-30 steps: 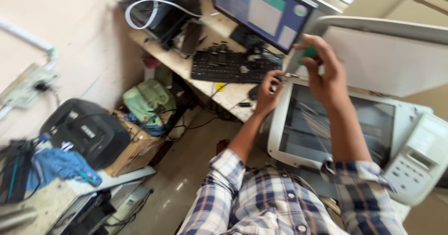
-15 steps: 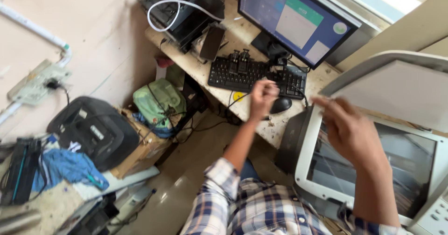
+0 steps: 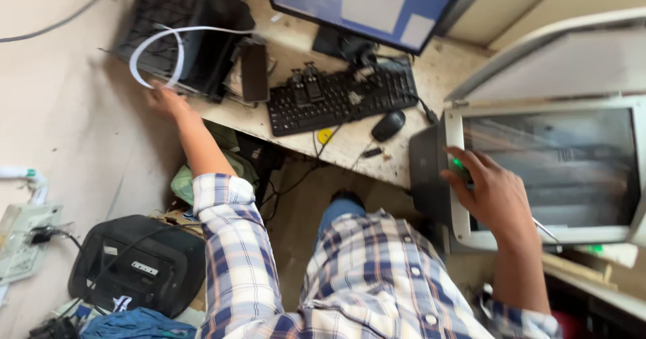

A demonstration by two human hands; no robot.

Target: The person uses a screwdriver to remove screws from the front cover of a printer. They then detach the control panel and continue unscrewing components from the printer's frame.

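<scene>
- Reached with left hand [image 3: 163,99] far out to the black device [image 3: 185,33] at the desk's [image 3: 444,66] left end, fingers spread at its lower edge near the white flat cable [image 3: 156,43]; grasping nothing, as far as could be told.
- Best kept clear of that loop, to avoid a snag.
- Passed over keyboard [image 3: 343,97], mouse [image 3: 388,125], monitor [image 3: 377,6].
- Rested right hand [image 3: 494,194] on the open scanner's [image 3: 542,171] left frame, beside a green thing [image 3: 459,164], fingers loose, nothing clenched.
- Better braced steadily there, off the glass.
</scene>
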